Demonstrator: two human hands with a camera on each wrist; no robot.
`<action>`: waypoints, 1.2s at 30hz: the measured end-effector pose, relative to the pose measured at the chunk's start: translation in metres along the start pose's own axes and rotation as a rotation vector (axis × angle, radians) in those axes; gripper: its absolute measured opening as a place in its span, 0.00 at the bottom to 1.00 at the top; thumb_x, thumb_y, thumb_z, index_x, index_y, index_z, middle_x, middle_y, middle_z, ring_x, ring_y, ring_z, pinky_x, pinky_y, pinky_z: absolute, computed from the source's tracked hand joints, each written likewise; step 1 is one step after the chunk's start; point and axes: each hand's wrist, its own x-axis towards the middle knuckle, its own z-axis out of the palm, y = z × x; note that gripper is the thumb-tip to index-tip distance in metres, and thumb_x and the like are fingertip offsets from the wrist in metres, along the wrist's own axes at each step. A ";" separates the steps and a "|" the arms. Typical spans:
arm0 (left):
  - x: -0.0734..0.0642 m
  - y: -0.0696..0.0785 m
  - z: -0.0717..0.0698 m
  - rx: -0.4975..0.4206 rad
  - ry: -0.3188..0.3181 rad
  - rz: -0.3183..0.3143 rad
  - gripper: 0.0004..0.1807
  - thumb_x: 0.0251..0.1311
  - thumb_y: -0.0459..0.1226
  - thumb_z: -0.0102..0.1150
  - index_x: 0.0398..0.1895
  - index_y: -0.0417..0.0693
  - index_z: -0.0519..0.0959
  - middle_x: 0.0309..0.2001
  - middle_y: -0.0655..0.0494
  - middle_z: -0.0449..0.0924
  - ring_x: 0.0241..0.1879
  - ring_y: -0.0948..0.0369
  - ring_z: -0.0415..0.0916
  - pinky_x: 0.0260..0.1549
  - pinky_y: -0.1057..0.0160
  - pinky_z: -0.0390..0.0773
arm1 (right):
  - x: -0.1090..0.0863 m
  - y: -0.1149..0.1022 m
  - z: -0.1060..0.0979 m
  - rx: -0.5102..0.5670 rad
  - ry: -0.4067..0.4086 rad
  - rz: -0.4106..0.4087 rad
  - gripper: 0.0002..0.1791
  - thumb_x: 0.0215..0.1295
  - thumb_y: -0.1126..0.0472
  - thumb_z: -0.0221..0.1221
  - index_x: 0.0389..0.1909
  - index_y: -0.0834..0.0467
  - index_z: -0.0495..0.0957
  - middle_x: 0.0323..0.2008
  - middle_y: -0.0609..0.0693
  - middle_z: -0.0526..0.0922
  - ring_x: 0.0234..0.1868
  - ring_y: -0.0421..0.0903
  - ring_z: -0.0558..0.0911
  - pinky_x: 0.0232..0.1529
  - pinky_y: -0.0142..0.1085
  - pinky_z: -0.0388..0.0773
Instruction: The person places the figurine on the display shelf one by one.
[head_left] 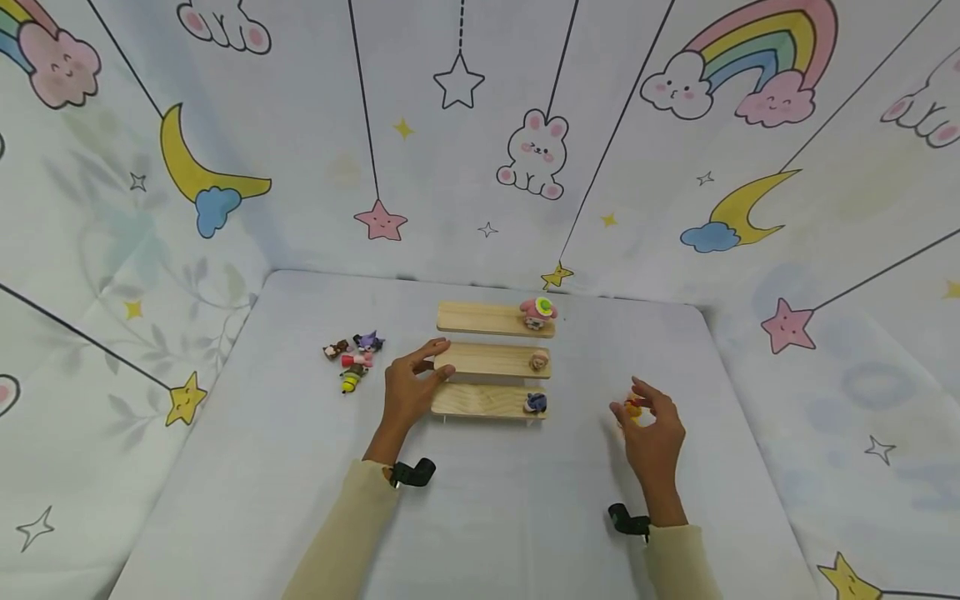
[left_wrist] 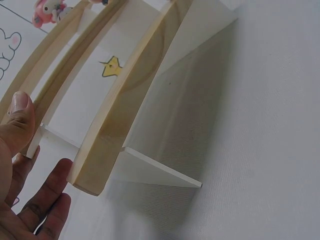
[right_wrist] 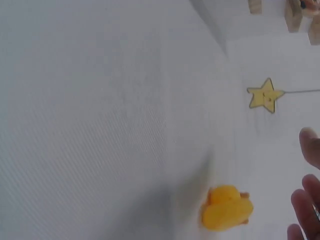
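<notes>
My left hand (head_left: 408,392) is at the left end of a small three-tier display shelf (head_left: 491,360). Its thumb (left_wrist: 20,112) presses the middle board's edge, with other fingers below and behind. On the shelf's right side sit a pink figurine (head_left: 537,312) on the rear board, a brown one (head_left: 538,360) on the middle and a blue one (head_left: 535,402) on the front. My right hand (head_left: 654,429) hovers over a small yellow figurine (right_wrist: 227,209), thumb and fingers spread. The right wrist view shows space between these fingertips and the figurine.
Several small figurines (head_left: 354,358) lie grouped left of the shelf. Clear supports (left_wrist: 155,167) hold up the boards. A white cloth covers the table (head_left: 487,500), and a patterned cloth backdrop (head_left: 300,150) rises behind and at both sides.
</notes>
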 end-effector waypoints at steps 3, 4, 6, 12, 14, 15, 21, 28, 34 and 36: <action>0.001 0.000 0.000 0.000 0.002 -0.001 0.25 0.58 0.41 0.78 0.60 0.57 0.88 0.65 0.59 0.85 0.45 0.47 0.90 0.59 0.42 0.84 | 0.007 0.009 -0.007 -0.033 0.011 0.081 0.30 0.64 0.64 0.75 0.67 0.51 0.81 0.61 0.56 0.85 0.58 0.58 0.84 0.62 0.54 0.75; 0.001 0.000 0.000 0.004 0.003 -0.005 0.24 0.58 0.41 0.78 0.60 0.58 0.88 0.65 0.59 0.85 0.45 0.47 0.90 0.59 0.43 0.84 | 0.009 0.012 -0.009 -0.046 0.010 0.112 0.30 0.65 0.64 0.74 0.68 0.52 0.81 0.61 0.57 0.85 0.58 0.58 0.83 0.62 0.56 0.75; 0.001 0.001 0.000 0.014 0.003 -0.012 0.24 0.59 0.41 0.78 0.61 0.58 0.88 0.65 0.60 0.85 0.46 0.48 0.90 0.60 0.43 0.84 | 0.012 0.017 -0.012 -0.073 -0.001 0.174 0.28 0.69 0.63 0.72 0.69 0.52 0.79 0.62 0.58 0.84 0.59 0.59 0.83 0.64 0.57 0.76; 0.001 0.002 0.000 0.044 -0.002 -0.022 0.24 0.60 0.42 0.78 0.62 0.58 0.88 0.65 0.61 0.85 0.47 0.49 0.90 0.60 0.44 0.84 | 0.017 0.027 -0.017 -0.147 -0.080 0.335 0.27 0.75 0.55 0.66 0.72 0.51 0.77 0.65 0.58 0.83 0.59 0.58 0.83 0.61 0.53 0.83; 0.002 0.002 -0.001 0.050 -0.002 -0.022 0.24 0.60 0.42 0.78 0.62 0.58 0.87 0.65 0.60 0.85 0.47 0.49 0.90 0.61 0.44 0.84 | 0.019 0.028 -0.017 -0.159 -0.110 0.358 0.27 0.75 0.54 0.67 0.72 0.51 0.77 0.65 0.58 0.82 0.59 0.58 0.84 0.56 0.48 0.86; 0.002 0.002 -0.001 0.052 -0.003 -0.022 0.25 0.60 0.42 0.78 0.62 0.59 0.87 0.65 0.60 0.85 0.47 0.49 0.90 0.61 0.44 0.84 | 0.019 0.028 -0.017 -0.162 -0.124 0.363 0.27 0.75 0.54 0.67 0.72 0.51 0.77 0.65 0.58 0.82 0.58 0.58 0.84 0.53 0.43 0.86; 0.001 0.003 -0.001 0.058 0.000 -0.031 0.25 0.60 0.42 0.78 0.62 0.62 0.87 0.66 0.61 0.85 0.47 0.50 0.90 0.61 0.45 0.84 | 0.022 0.029 -0.016 -0.159 -0.171 0.368 0.25 0.75 0.55 0.66 0.71 0.52 0.78 0.64 0.60 0.83 0.55 0.58 0.83 0.40 0.22 0.73; 0.001 0.001 -0.001 0.062 0.004 -0.032 0.25 0.60 0.43 0.78 0.62 0.59 0.87 0.65 0.62 0.85 0.46 0.50 0.90 0.60 0.44 0.84 | 0.029 0.032 -0.015 -0.175 -0.177 0.345 0.22 0.75 0.55 0.66 0.67 0.54 0.82 0.61 0.61 0.86 0.52 0.58 0.85 0.41 0.31 0.76; 0.000 0.002 -0.002 0.065 -0.002 -0.027 0.25 0.60 0.43 0.78 0.62 0.59 0.87 0.66 0.62 0.85 0.47 0.49 0.90 0.59 0.44 0.84 | 0.034 0.032 -0.014 -0.164 -0.236 0.402 0.22 0.77 0.55 0.63 0.66 0.58 0.81 0.63 0.64 0.84 0.55 0.61 0.84 0.47 0.43 0.80; 0.000 0.002 -0.002 0.064 -0.006 -0.025 0.25 0.60 0.43 0.78 0.62 0.61 0.87 0.66 0.61 0.85 0.47 0.50 0.90 0.60 0.44 0.84 | 0.035 0.032 -0.014 -0.161 -0.261 0.430 0.22 0.77 0.55 0.63 0.67 0.58 0.81 0.64 0.63 0.83 0.56 0.61 0.84 0.50 0.45 0.81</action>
